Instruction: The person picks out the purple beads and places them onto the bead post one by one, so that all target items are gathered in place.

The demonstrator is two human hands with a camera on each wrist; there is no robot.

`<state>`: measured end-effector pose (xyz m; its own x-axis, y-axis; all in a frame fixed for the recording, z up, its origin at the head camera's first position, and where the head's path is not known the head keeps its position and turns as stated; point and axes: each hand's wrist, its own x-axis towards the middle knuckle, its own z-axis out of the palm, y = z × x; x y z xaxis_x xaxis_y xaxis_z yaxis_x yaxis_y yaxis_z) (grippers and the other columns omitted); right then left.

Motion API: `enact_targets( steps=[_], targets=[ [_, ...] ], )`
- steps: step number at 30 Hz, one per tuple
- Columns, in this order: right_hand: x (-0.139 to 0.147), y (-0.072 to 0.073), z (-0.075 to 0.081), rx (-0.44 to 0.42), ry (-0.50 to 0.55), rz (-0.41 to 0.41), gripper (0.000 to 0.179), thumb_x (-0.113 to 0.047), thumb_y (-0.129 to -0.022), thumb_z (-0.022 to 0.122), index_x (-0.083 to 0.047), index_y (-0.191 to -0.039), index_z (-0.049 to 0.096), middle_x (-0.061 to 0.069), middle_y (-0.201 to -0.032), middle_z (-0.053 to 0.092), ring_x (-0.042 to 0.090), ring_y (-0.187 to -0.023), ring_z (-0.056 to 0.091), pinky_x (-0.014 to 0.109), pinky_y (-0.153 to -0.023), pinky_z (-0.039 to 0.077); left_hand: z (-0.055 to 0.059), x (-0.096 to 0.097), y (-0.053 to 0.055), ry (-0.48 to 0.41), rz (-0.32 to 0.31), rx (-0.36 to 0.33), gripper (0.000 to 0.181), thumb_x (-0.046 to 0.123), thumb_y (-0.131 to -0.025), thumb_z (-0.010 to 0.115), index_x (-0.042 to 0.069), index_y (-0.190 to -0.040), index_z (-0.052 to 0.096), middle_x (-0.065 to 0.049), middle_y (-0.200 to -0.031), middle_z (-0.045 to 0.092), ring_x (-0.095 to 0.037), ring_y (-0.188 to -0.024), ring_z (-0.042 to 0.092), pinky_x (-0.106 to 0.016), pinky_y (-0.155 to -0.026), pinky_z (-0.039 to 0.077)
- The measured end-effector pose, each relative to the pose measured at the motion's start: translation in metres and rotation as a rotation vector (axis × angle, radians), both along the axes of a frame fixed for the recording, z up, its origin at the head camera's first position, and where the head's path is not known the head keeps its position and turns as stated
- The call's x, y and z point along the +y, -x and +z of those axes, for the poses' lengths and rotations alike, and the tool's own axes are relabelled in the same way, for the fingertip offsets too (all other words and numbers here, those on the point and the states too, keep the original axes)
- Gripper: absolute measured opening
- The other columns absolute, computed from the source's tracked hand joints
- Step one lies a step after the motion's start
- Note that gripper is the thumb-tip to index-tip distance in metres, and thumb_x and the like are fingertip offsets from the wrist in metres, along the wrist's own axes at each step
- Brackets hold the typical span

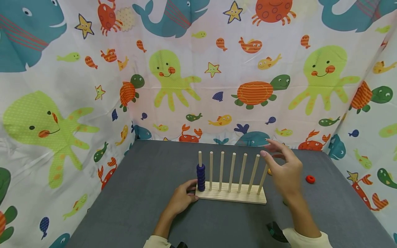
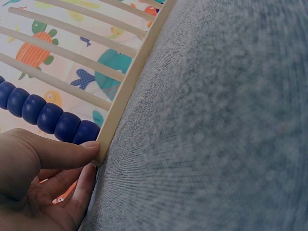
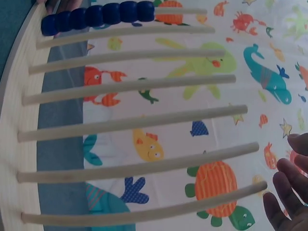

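A wooden peg rack (image 1: 231, 197) stands on the grey table, with a row of upright pegs. Dark blue beads (image 1: 201, 177) are stacked on its leftmost peg; the other pegs are bare. At the rack's left end, my left hand (image 1: 181, 198) grips the base, thumb against its edge in the left wrist view. My right hand (image 1: 286, 168) is raised by the top of the rightmost peg (image 3: 144, 211). Its fingers (image 3: 286, 183) are apart and loosely bent, with nothing between them.
A red bead (image 1: 310, 179) lies on the table (image 1: 130, 206) to the right of the rack. Part of a yellow bead (image 1: 269, 171) shows behind the right hand, and a green bit (image 1: 284, 203) beside the right wrist. A sea-animal print curtain (image 1: 198, 89) encloses the table.
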<state>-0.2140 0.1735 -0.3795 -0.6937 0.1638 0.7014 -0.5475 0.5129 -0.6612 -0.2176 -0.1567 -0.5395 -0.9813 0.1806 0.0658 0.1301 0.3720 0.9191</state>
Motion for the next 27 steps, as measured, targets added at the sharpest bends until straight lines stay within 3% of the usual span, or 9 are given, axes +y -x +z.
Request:
enact_targets(
  steps=[8, 19, 27],
  targets=[
    [0.021, 0.001, -0.013, -0.05, 0.006, -0.079, 0.042, -0.005, -0.098, 0.075, -0.004, -0.139, 0.069, 0.016, -0.118, 0.075, -0.005, -0.102, 0.06, 0.007, -0.091, 0.047, -0.002, 0.0, 0.0, 0.015, 0.009, -0.019, 0.065, -0.005, -0.088, 0.074, 0.007, -0.15, 0.058, -0.022, -0.141, 0.065, -0.035, -0.119, 0.07, -0.047, -0.097, 0.061],
    [0.047, 0.008, -0.038, -0.235, -0.029, -0.167, 0.043, -0.018, -0.102, 0.073, -0.007, -0.143, 0.065, 0.012, -0.121, 0.075, -0.008, -0.102, 0.057, 0.005, -0.087, 0.046, -0.002, 0.001, 0.001, 0.023, 0.017, -0.025, 0.065, -0.004, -0.089, 0.075, 0.007, -0.15, 0.059, -0.023, -0.141, 0.065, -0.036, -0.118, 0.07, -0.048, -0.097, 0.061],
    [0.064, 0.017, -0.059, -0.374, -0.118, -0.206, 0.046, -0.021, -0.103, 0.071, -0.006, -0.146, 0.062, 0.015, -0.123, 0.073, 0.025, -0.112, 0.066, 0.009, -0.086, 0.042, -0.002, 0.001, 0.001, 0.022, 0.017, -0.025, 0.064, -0.004, -0.09, 0.075, 0.007, -0.151, 0.058, -0.022, -0.14, 0.065, -0.035, -0.117, 0.071, -0.047, -0.097, 0.061]
  ],
)
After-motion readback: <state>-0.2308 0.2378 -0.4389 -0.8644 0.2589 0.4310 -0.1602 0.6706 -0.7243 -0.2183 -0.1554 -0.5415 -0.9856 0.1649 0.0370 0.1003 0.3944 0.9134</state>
